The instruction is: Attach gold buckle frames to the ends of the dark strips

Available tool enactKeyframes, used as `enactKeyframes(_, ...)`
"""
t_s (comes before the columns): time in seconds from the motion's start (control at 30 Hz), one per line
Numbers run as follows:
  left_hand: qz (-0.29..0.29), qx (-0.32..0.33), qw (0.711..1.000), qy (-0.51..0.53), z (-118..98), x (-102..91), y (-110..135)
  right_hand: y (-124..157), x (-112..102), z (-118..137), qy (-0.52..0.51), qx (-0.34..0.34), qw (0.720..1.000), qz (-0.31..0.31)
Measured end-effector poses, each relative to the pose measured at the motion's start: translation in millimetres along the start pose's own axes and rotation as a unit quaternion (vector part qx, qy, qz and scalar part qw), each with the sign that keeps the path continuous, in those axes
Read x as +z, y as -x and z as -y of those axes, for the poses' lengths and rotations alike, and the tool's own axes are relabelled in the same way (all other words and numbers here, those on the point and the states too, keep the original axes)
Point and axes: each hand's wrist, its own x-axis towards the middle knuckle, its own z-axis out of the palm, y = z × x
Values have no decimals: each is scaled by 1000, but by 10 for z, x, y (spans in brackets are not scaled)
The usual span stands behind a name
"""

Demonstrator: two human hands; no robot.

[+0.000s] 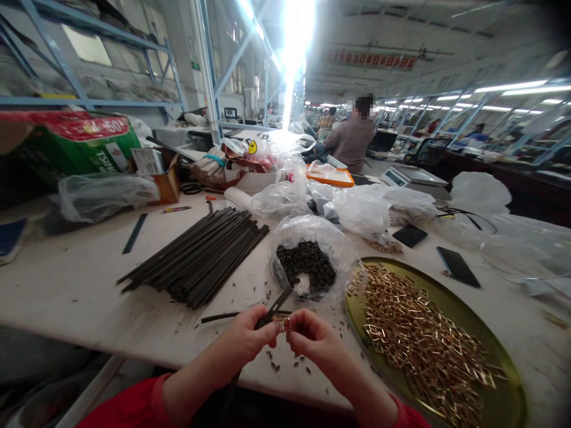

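My left hand point(250, 337) is closed around a dark leather-like strap point(277, 303), whose slotted end sticks up past the fingers. My right hand point(314, 337) pinches a small gold buckle point(285, 324) against the left fingertips; whether the strap passes through it cannot be made out. Just beyond the hands stands an open clear plastic bag point(348, 261) full of small black loops point(307, 264). A heap of matching black straps point(196, 255) lies to the left. On the right, a round gold-coloured tray point(513, 380) bears many gold buckles point(414, 333).
Small black bits point(275, 364) are scattered near the table edge. A phone point(458, 266) and a flat black square point(410, 235) lie behind the tray. Plastic bags point(361, 208), a scale point(414, 178) and a green-and-red box point(89, 142) stand farther back. A person point(352, 142) sits beyond.
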Motion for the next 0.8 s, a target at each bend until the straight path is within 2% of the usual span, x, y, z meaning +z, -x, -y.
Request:
enactKeyframes(0.07, 2, -42, 998, 49, 6, -30, 31, -11, 55, -14, -27, 10, 1000, -8)
enactKeyframes(0.2, 5, -56, 995, 84, 57, -41, 11, 2, 147, -26, -72, 28, 997, -18)
enactKeyframes(0.4, 5, -41, 997, 58, 160, -2, -62, -38, 182, -98, -99, 6, 994, -43)
enactKeyframes(0.57, 1, -40, 996, 85, 125, -3, -46, -98, 183, -180, -98, 14, 993, -60)
enactKeyframes(0.8, 12, -29, 998, 63, 171, -28, -90, -144, 205, -207, -92, 10, 995, -49)
